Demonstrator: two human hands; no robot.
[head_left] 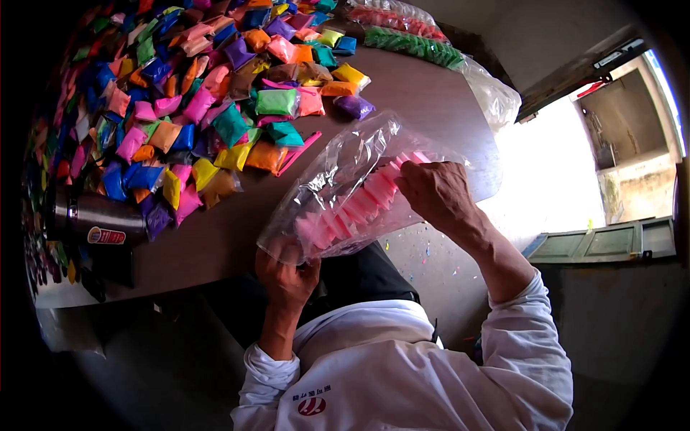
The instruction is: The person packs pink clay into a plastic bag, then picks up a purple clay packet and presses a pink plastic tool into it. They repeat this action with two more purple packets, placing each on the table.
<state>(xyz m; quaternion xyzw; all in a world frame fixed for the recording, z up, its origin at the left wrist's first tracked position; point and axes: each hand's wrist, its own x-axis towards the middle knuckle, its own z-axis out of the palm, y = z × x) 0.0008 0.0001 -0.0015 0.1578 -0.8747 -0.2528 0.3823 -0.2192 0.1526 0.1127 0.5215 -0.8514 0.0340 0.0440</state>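
Note:
A clear plastic bag [327, 169] spans both hands above the table's front edge and my lap. Inside it a row of pink packets [352, 208] stands side by side, slanting up to the right. My left hand [286, 276] grips the bag's lower left corner, its fingers partly behind the film. At the row's upper right end, my right hand [438, 190] is closed on the bag; whether it also pinches a pink packet is hidden by the knuckles.
A large heap of small coloured packets [230, 126] covers the table's [417, 79] left and far side. A steel flask [100, 219] lies at the left. Bags of green packets [413, 47] and red packets [399, 23] lie at the back right, beside crumpled clear plastic [492, 93].

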